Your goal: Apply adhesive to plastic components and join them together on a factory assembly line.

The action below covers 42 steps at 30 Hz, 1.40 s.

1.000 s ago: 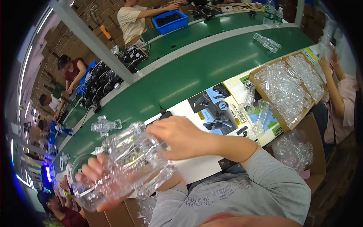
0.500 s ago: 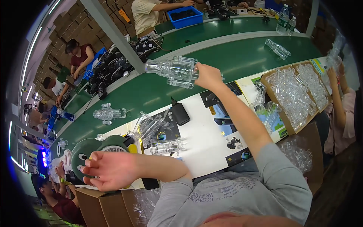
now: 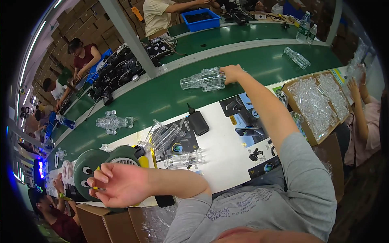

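My right hand [image 3: 234,74] reaches out over the green belt [image 3: 162,107], its fingers closed on the right end of a clear plastic rocket-shaped piece [image 3: 202,79] with side cylinders. That piece lies sideways at or just above the belt; I cannot tell if it touches. My left hand [image 3: 119,184] is turned palm up with curled fingers, in front of a green fan [image 3: 83,158] with cartoon eyes. A small yellow and dark bit shows by its fingertips, too little to name. Clear plastic parts [image 3: 166,137] lie heaped on the white printed sheet [image 3: 221,152], with another clear piece [image 3: 186,158] nearer me.
A similar clear piece [image 3: 114,122] lies left on the belt, another [image 3: 297,58] far right. Cardboard boxes of clear parts [image 3: 312,105] stand right. A black device [image 3: 198,122] lies on the sheet. A grey post [image 3: 127,36] rises beyond the belt. Co-workers sit around.
My right hand has moved right and lower toward the belt with the clear piece. The left hand stays in nearly the same place, fingers slightly more curled.
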Each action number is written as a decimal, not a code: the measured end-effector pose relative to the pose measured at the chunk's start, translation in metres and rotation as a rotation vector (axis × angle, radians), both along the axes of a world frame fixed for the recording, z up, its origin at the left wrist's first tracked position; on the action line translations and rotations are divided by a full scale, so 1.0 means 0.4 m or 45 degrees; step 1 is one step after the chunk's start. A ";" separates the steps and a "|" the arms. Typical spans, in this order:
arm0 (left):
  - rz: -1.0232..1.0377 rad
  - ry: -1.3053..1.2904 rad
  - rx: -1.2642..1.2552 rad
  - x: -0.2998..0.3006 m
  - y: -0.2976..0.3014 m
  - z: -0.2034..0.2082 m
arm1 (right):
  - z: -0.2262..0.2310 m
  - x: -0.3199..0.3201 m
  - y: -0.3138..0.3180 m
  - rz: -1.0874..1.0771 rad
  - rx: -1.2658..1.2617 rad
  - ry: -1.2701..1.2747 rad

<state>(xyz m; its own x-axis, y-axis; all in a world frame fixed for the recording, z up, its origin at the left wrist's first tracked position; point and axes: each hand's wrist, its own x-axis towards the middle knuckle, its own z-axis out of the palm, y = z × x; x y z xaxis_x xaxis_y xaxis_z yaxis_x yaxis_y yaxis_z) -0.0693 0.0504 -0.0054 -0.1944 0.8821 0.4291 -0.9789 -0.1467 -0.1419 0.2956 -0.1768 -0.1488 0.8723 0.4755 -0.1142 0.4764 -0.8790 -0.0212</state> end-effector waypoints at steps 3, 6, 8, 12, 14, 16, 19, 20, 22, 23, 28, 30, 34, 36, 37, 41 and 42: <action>0.032 0.013 0.092 -0.043 0.013 0.013 | 0.029 -0.007 0.063 0.060 -0.034 -0.055; 0.050 0.031 0.162 -0.072 0.021 0.007 | 0.029 -0.013 0.103 0.087 -0.018 -0.135; 0.012 0.023 0.221 -0.082 0.015 0.003 | 0.024 -0.004 0.094 0.071 -0.024 -0.165; 0.097 -0.026 0.215 -0.112 -0.009 0.003 | 0.032 0.014 0.066 0.063 -0.171 -0.061; 0.205 -0.104 0.137 -0.113 -0.026 0.014 | 0.044 0.014 0.060 0.105 -0.199 -0.077; 0.191 -0.068 0.149 -0.108 -0.025 0.015 | 0.077 -0.021 0.067 0.170 -0.223 -0.124; 0.141 -0.017 0.188 -0.090 -0.013 0.012 | 0.107 -0.105 0.071 0.294 -0.027 -0.453; 0.084 0.004 0.192 -0.086 -0.014 0.013 | 0.113 -0.145 0.079 0.375 0.003 -0.491; 0.088 0.025 0.226 -0.083 -0.005 0.014 | 0.117 -0.265 0.104 0.635 0.206 -0.380; 0.080 0.027 0.213 -0.082 -0.009 0.012 | 0.125 -0.338 0.101 0.791 0.357 -0.238; 0.053 0.048 0.294 -0.094 -0.024 0.013 | 0.050 -0.642 0.143 1.122 0.484 -0.020; 0.007 0.104 0.335 -0.083 -0.036 0.018 | 0.008 -0.687 0.156 1.169 0.530 -0.036; -0.100 0.439 0.666 -0.073 -0.012 0.026 | -0.004 -0.719 0.167 1.132 0.461 0.094; 0.009 0.636 0.549 -0.068 -0.017 0.031 | 0.024 -0.725 0.155 1.093 0.502 0.163; 0.115 0.835 0.420 -0.063 -0.018 0.034 | 0.040 -0.725 0.143 0.965 0.700 0.197; 0.331 1.259 0.745 0.033 -0.030 0.026 | 0.166 -0.678 0.093 0.555 1.416 0.422; 0.325 1.256 0.747 0.051 -0.048 0.027 | 0.193 -0.673 0.089 0.549 1.415 0.418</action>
<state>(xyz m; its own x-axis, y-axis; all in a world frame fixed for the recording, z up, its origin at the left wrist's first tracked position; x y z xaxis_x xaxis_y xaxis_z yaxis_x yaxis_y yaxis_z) -0.0490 0.0312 0.0054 0.3066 0.4830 0.8202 -0.6543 -0.5189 0.5501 0.0265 -0.1411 -0.0716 0.6264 0.6957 0.3516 0.5540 -0.0801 -0.8286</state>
